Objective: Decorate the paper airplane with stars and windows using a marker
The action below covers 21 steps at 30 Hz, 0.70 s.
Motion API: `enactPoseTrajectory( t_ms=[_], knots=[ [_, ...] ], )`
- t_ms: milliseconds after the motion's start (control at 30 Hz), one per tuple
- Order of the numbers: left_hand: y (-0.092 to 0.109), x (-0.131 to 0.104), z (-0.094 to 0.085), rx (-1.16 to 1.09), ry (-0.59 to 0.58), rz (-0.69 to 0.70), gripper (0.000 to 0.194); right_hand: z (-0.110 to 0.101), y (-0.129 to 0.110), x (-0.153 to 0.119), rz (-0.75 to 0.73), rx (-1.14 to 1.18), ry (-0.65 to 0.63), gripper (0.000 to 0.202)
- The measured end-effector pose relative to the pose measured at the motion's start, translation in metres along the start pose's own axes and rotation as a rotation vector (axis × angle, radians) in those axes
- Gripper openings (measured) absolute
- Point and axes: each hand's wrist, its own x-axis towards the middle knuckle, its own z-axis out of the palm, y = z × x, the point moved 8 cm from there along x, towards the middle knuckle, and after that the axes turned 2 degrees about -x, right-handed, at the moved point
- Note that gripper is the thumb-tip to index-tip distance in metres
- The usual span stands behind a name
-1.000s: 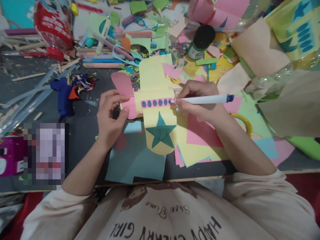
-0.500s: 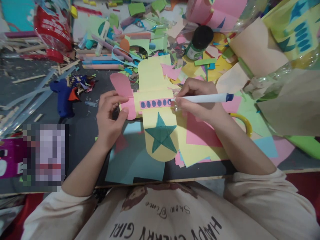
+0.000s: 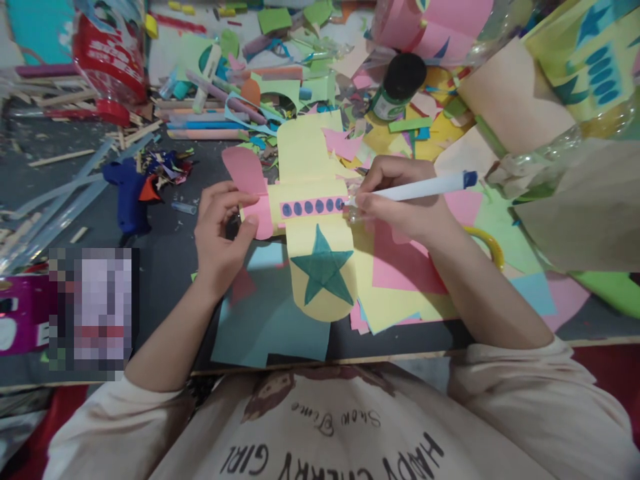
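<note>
A yellow paper airplane model (image 3: 320, 157) lies before me, with pink tail pieces (image 3: 245, 170) at its left end and a green star (image 3: 323, 267) on the near wing. Along its body runs a pink strip (image 3: 303, 208) bearing a row of several dark blue ovals. My left hand (image 3: 223, 233) pinches the pink tail between thumb and fingers. In my right hand (image 3: 395, 197) is a white marker (image 3: 425, 187) with a blue end, held like a pen. Its tip meets the strip at the rightmost oval.
A blue glue gun (image 3: 127, 193) and wooden sticks (image 3: 60, 157) lie left. Behind are several markers (image 3: 210, 125), paper scraps and a black-capped jar (image 3: 400, 87). Coloured sheets (image 3: 410, 267) and yellow-handled scissors (image 3: 487, 243) lie right. A red-labelled bottle (image 3: 113, 60) stands far left.
The rightmost oval, partly outlined before, is now filled in darker blue. The marker's back end has tilted up and slightly right. My left hand keeps its hold on the tail.
</note>
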Motion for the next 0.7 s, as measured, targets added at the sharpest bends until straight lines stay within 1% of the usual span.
enactPoseTrajectory(
  t_ms=[67,200,367,567,700],
  knots=[
    [0.001,0.000,0.000,-0.001,-0.002,0.016,0.037,-0.001,0.000,0.000,0.013,0.001,0.022,0.029],
    [0.004,-0.001,0.000,-0.004,0.002,0.065,0.033,-0.001,-0.002,-0.001,0.005,-0.057,0.006,0.028],
    [0.004,-0.001,0.000,0.005,0.000,0.043,0.034,0.000,-0.010,-0.002,-0.070,-0.064,-0.004,0.023],
    [0.007,-0.001,0.000,-0.061,-0.006,0.125,0.022,0.003,-0.009,-0.002,-0.079,-0.086,-0.057,0.018],
    [0.006,-0.002,0.001,-0.034,-0.004,0.121,0.024,0.004,-0.009,-0.002,-0.116,-0.090,-0.077,0.017]
  ],
)
